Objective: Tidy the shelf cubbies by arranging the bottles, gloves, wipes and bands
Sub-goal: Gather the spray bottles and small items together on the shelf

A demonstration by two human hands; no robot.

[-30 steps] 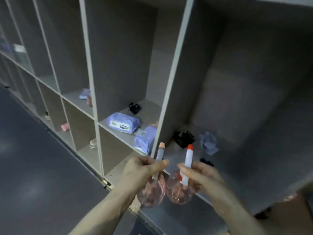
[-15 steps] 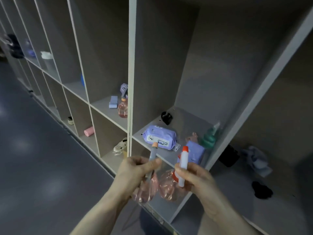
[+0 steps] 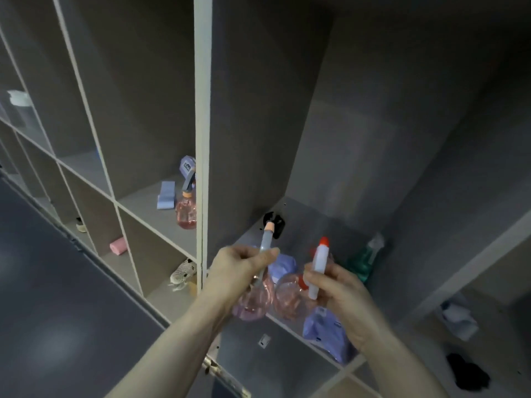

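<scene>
Head view: hands [image 3: 287, 278] each clutching a pink spray bottle [image 3: 253, 300], partly hiding probable wipes packs [image 3: 324, 331].

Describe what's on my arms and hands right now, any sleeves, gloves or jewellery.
Nothing shows on either. The left hand and right hand are bare, with no gloves, rings or watch in view, and both forearms are uncovered down to the frame's edge, so no sleeves show.

Your left hand [image 3: 240, 267] and right hand [image 3: 342, 294] are bare, no gloves, rings or watch showing, and both forearms behind them are uncovered, with no sleeve in view.
</scene>
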